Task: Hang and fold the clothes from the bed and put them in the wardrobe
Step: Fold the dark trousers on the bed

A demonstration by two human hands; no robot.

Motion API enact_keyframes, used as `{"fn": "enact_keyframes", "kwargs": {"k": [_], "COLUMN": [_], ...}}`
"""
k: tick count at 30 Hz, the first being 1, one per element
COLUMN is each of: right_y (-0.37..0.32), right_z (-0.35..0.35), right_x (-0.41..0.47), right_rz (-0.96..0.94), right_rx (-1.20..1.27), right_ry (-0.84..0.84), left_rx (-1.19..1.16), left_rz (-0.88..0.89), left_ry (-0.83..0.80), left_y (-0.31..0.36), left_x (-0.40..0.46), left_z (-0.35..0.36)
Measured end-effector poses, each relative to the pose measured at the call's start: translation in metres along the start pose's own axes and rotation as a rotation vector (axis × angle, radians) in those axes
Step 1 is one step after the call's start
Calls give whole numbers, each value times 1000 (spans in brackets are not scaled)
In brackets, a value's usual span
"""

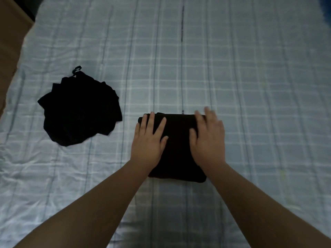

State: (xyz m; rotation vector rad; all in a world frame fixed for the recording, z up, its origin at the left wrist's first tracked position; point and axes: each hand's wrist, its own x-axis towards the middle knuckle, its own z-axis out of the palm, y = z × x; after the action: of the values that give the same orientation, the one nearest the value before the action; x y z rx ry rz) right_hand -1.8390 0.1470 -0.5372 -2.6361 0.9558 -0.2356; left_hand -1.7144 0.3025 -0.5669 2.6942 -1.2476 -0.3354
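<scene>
A black garment folded into a neat rectangle [176, 145] lies on the bed in front of me. My left hand [149, 140] rests flat on its left half with the fingers spread and straight. On its right half my right hand [208, 138] presses flat too, its fingertips blurred at the far edge. A second black garment [78, 110] lies crumpled in a heap to the left, with a small loop sticking up at its far side.
The bed is covered by a pale blue checked sheet [250, 86] that fills most of the view. A brown surface [10, 42] runs along the bed's left edge. Something dark blue [325, 9] shows at the top right corner.
</scene>
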Motion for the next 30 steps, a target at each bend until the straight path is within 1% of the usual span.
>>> {"fn": "enact_keyframes", "kwargs": {"k": [1, 2, 4, 6, 7, 9, 12, 19, 24, 30], "right_y": [-4, -7, -4, 3, 6, 10, 12, 22, 31, 41], "right_z": [4, 9, 24, 36, 41, 49, 64, 90, 114, 134], "right_x": [-8, -15, -21, -18, -15, -13, -16, -1, 5, 11], "right_rz": [-112, -163, -132, -55, -35, -33, -49, -35, -26, -62], "right_rx": [-61, -104, -159, -151, -138, -126, -103, -30, 5, 61], "right_ry": [-71, -153, -262, -279, -280, -302, -342, -369, -304, -223], "left_rx": [-7, 0, 41, 24, 7, 10, 24, -67, -81, -106], "left_rz": [4, -2, 6, 69, 94, 108, 89, 55, 95, 131], "left_ry": [25, 49, 112, 172, 165, 69, -22, -118, -163, -139], "left_y": [0, 0, 3, 12, 17, 23, 8, -10, -19, -28], "left_x": [7, 14, 24, 26, 22, 6, 0, 27, 44, 53], "left_z": [0, 0, -5, -7, -5, 7, 31, 61, 78, 95]}}
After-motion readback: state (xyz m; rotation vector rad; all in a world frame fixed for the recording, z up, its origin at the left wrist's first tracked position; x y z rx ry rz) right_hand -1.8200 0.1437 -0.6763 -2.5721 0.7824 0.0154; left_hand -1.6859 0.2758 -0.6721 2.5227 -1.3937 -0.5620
